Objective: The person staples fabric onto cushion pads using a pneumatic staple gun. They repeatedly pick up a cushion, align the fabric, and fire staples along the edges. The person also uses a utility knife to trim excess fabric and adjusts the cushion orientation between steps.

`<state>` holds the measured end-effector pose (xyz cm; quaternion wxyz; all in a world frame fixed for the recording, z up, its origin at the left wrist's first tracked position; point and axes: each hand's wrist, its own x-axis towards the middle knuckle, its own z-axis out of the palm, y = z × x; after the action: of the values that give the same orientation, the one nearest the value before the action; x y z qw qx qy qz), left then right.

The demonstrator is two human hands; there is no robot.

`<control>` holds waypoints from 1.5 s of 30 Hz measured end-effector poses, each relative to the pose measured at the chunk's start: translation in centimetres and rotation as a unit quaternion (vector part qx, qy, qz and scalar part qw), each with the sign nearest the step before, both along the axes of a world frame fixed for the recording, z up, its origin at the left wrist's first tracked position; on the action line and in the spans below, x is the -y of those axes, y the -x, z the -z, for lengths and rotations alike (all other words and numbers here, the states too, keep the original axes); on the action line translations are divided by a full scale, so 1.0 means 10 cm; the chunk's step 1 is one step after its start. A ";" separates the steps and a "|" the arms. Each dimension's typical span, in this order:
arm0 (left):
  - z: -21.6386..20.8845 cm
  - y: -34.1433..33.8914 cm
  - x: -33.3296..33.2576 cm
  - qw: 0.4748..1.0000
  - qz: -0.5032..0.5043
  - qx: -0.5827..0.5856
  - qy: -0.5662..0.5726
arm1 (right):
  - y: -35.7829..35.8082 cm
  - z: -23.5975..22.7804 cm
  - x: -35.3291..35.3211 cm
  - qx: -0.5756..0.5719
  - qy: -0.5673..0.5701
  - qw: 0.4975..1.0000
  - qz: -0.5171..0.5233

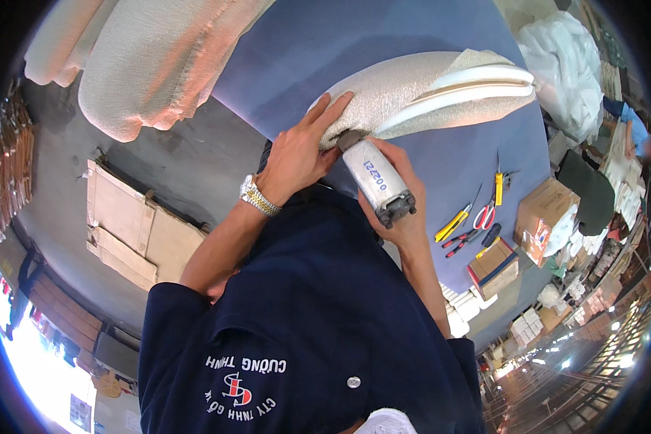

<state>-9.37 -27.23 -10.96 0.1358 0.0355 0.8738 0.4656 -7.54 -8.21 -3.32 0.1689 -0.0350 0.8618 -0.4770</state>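
Note:
A curved upholstered piece [390, 83] in cream textured fabric, with a white band along part of its edge, lies on the blue-grey table. My left hand [300, 148] rests at its near left end, fingers stretched over the fabric and thumb close to the tool's nose. In my right hand [405, 192] is a silver-grey staple gun [374, 173], fingers wrapped around it. The dark nose of this tool meets the near edge of the piece. The tool's body partly hides my right fingers, and its contact point is hard to see.
Right of my hands lie yellow-handled cutters [452, 226], red-handled scissors [484, 217], a yellow tool [499, 189] and other hand tools. A small open box [493, 267] and a larger carton [546, 217] stand beyond them. More cream upholstered pieces [148, 65] sit at the far left.

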 end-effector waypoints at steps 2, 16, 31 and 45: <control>-0.11 0.07 0.07 0.998 0.024 -0.002 0.065 | 0.03 0.03 0.03 -0.020 0.011 1.000 -0.002; -0.13 0.16 0.11 0.997 0.007 -0.040 0.062 | -0.03 0.12 0.13 -0.098 0.089 0.991 0.024; -0.05 -0.01 0.02 0.993 0.002 -0.070 0.095 | -0.06 0.05 0.11 -0.049 0.072 0.996 0.031; -0.09 -0.11 -0.10 0.983 0.041 -0.070 0.163 | -0.35 0.18 -0.17 -0.063 0.065 0.995 0.040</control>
<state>-8.23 -26.18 -10.11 0.0976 0.0811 0.9430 0.3077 -4.02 -6.47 -5.07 0.0921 -0.0413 0.8384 -0.5356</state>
